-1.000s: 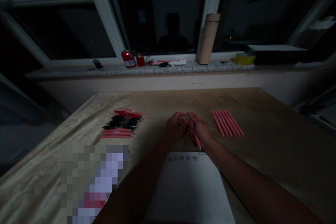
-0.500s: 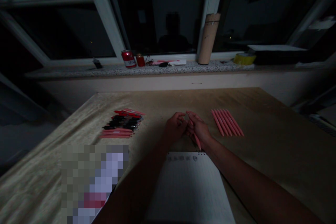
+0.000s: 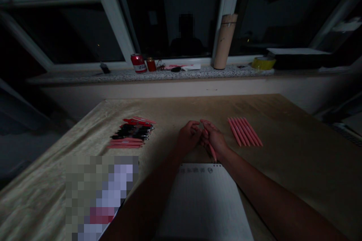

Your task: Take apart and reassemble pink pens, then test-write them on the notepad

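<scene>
Both hands meet at the middle of the table, just beyond a lined spiral notepad [image 3: 209, 203]. A pink pen [image 3: 212, 152] slants out of my right hand [image 3: 216, 139], its lower end pointing back toward the notepad's spiral edge. The fingers of that hand are wrapped round the pen's upper part. My left hand [image 3: 189, 135] is closed against the right one, thumb and fingers curled close to the pen's upper end; dim light hides what they pinch. To the right lies a neat row of pink pens [image 3: 244, 131]. On the left is a pile of black, red and pink pens [image 3: 131, 132].
A cloth covers the table [image 3: 181, 107]. Something pixelated [image 3: 113, 192] lies at the near left. Along the windowsill [image 3: 118, 77] stand a red can [image 3: 138, 63], a small red jar [image 3: 151, 64], a tall cardboard tube [image 3: 225, 41] and a yellow tape roll [image 3: 263, 64].
</scene>
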`<state>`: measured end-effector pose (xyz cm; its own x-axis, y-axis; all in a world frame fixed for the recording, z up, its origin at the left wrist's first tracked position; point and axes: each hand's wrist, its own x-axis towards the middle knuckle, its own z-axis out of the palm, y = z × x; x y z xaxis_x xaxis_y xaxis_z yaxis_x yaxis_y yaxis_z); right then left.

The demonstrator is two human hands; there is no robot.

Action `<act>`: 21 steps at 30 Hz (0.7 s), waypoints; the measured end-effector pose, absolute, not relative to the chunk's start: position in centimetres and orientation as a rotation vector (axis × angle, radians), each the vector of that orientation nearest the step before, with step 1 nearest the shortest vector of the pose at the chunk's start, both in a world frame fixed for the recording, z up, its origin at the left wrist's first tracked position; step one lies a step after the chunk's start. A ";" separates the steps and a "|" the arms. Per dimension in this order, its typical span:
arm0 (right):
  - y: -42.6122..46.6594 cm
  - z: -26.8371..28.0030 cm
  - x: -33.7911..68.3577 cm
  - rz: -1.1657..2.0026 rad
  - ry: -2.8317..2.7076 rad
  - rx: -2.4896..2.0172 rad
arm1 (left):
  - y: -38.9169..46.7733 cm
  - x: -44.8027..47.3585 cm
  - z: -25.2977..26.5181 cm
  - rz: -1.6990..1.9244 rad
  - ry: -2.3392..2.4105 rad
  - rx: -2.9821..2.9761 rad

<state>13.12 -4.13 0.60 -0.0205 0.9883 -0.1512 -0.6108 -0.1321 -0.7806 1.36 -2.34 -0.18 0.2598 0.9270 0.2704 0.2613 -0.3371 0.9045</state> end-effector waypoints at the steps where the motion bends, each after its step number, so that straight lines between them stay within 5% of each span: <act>1: -4.1 0.6 13.1 1.537 -0.613 -0.824 | -2.3 1.4 -0.3 1.101 1.086 1.762; 21: -4.1 0.5 13.1 1.539 -0.647 -0.816 | -2.4 1.4 -0.3 1.087 1.049 1.717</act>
